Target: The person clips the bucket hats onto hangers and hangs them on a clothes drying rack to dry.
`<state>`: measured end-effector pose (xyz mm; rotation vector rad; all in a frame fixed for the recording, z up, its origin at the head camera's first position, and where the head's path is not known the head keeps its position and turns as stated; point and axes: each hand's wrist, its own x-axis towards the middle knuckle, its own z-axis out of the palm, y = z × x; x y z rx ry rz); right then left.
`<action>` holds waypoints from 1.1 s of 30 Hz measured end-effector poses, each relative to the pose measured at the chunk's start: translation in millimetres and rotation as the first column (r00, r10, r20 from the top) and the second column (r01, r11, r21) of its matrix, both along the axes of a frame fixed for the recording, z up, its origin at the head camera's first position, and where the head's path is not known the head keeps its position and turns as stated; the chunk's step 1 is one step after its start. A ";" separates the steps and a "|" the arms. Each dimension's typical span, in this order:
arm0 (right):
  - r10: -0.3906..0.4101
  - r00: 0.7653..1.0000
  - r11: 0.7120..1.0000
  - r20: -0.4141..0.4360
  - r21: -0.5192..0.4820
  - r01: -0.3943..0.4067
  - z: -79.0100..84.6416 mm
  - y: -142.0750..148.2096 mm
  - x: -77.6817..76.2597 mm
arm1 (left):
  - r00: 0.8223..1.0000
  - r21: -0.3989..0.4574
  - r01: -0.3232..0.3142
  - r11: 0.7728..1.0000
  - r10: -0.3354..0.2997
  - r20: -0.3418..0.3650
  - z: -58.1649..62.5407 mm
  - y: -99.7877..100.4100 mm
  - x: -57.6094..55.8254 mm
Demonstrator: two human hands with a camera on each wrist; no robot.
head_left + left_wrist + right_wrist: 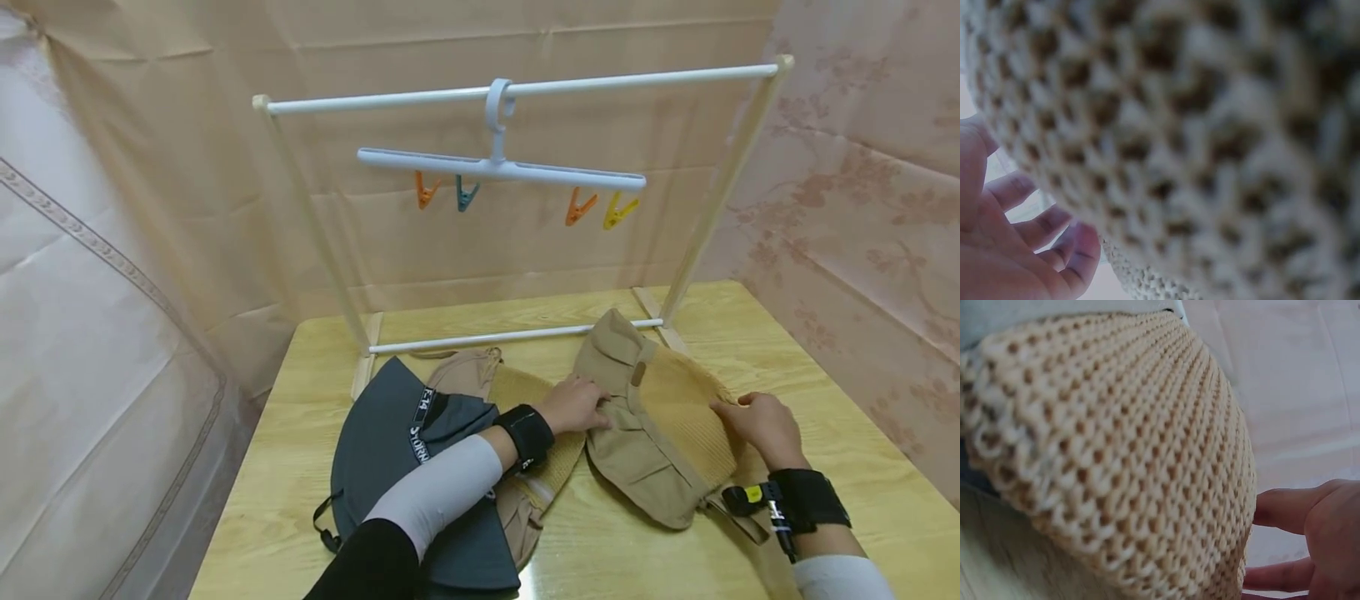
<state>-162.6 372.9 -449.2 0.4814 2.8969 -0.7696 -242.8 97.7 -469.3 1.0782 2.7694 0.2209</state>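
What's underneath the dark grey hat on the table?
A tan and mustard fabric item sticks out along its right side, partly beneath it. Anything else under the dark grey hat cannot be seen: the hat covers it, and the left sleeve crosses above.

1. Your head view is bright and evenly lit, with a small white glare patch on the tabletop (270, 483) at the bottom edge.
2. A soft shadow lies on the wood beside your right forearm (828, 542).
3. Your left wrist view is dim and heavily blurred; the knit weave (1147, 144) is out of focus, darker toward the right.
4. Pale light glows behind your left hand (1016, 250).
5. Your right wrist view renders the knit panel (1141, 444) more sharply; your right hand (1332, 537) looks shaded against a washed-out backdrop (1297, 394).
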 end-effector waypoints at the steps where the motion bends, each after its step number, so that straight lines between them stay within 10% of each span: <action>1: 0.000 1.000 1.000 0.018 -0.009 0.000 -1.2 2.3 0.9 | 1.000 0.003 0.001 1.000 -0.001 0.004 0.3 0.2 0.2; 13: -0.030 0.989 0.924 0.146 -0.373 0.083 -9.7 22.5 3.5 | 1.000 0.003 0.001 1.000 -0.001 0.008 -3.1 0.3 -2.8; 33: -0.027 0.999 0.949 0.042 -0.312 0.039 -10.2 16.7 2.7 | 0.997 0.023 0.054 0.998 -0.052 -0.058 1.1 -5.3 -3.9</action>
